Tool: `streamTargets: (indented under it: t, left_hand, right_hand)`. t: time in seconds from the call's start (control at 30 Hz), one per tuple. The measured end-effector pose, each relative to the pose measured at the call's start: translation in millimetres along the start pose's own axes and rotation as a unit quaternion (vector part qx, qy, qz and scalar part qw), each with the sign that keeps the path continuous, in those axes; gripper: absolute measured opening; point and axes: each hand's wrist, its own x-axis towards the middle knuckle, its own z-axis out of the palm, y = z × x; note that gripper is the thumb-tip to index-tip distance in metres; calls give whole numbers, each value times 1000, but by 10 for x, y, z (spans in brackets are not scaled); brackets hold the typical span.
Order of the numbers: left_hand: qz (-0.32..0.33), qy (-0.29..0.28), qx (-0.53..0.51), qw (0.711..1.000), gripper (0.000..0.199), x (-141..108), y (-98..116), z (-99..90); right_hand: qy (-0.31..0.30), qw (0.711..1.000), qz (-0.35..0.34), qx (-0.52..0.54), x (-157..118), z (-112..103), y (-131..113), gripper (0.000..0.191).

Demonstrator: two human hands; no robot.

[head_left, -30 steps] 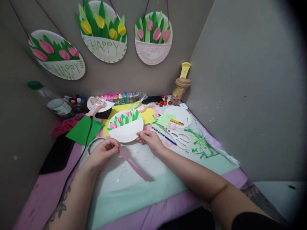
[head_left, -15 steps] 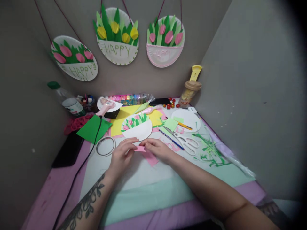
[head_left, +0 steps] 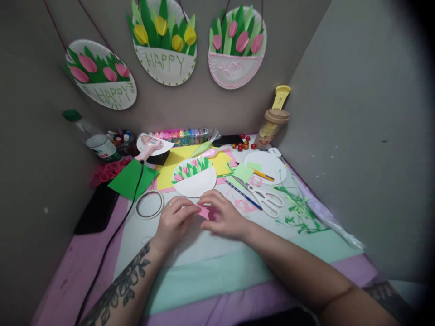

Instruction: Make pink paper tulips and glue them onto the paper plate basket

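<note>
Grey wall [head_left: 190,106] at the back, biggest thing in view. Next, the table [head_left: 178,258], covered in purple, mint and white layers. Three paper plates with paper tulips hang on the wall by dark cords: left plate [head_left: 113,98] and middle plate [head_left: 165,68] read HAPPY, right plate [head_left: 238,72] has pink trim. Yellow sheet [head_left: 166,170] lies flat mid-table, dark green sheet [head_left: 132,181] to its left. Bottle [head_left: 101,145] with green cap leans at far left; lidded cup [head_left: 268,131] with a yellow piece on top stands at back right. White round piece [head_left: 265,163] is near the cup, partly under light green paper. Small tulip basket [head_left: 195,183] overlaps the yellow sheet, just beyond the hands. Left hand [head_left: 176,222] pinches the pink paper's left end between thumb and fingers. Right hand [head_left: 224,217] curves round its right side, thumb and fingertips apart; contact there unclear. White-handled scissors [head_left: 267,199] lie right of the basket, beside the blue pencil [head_left: 243,193]. Tape roll [head_left: 149,203] sits left of the basket. Pink paper [head_left: 204,211] is between both hands, above the white layer, nearer the viewer than the basket. Smallest: red round items [head_left: 240,147], back right.
</note>
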Motion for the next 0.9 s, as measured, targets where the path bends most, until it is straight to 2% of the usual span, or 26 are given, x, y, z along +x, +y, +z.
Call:
streamTargets:
  t: [0.07,0.13,0.23,0.37,0.43,0.57,0.63,0.73,0.9]
  left_hand:
    - [-13,-1,-6,1000,20,4,14,7]
    - [-20,3,-6,1000,20,8,24,2]
    - [-27,45,18,998,22,5,-3,-47]
    - [-74,160,53,983,18,-5,-151,-195]
    - [-106,165,66,978,13,-9,-254,-274]
    - [-136,34,73,987,18,-21,-433,-355]
    - [-147,-7,77,986,16,-32,-481,-347]
    - [-211,16,80,974,10,-46,-500,-307]
    - [-328,74,29,941,17,-6,-415,-263]
  right_hand:
    - [23,998,-37,-35,-18,13,-4,26]
    - [65,997,-26,-33,-20,11,2,6]
    - [160,984,71,28,1,-32,66,12]
    - [266,932,196,147,40,-115,256,22]
    - [292,911,227,184,52,-136,341,25]
    - [288,905,243,199,55,-132,397,26]
    - [269,908,250,203,52,-123,388,27]
    - [245,908,265,212,56,-123,378,26]
    - [243,899,293,216,83,-164,361,21]
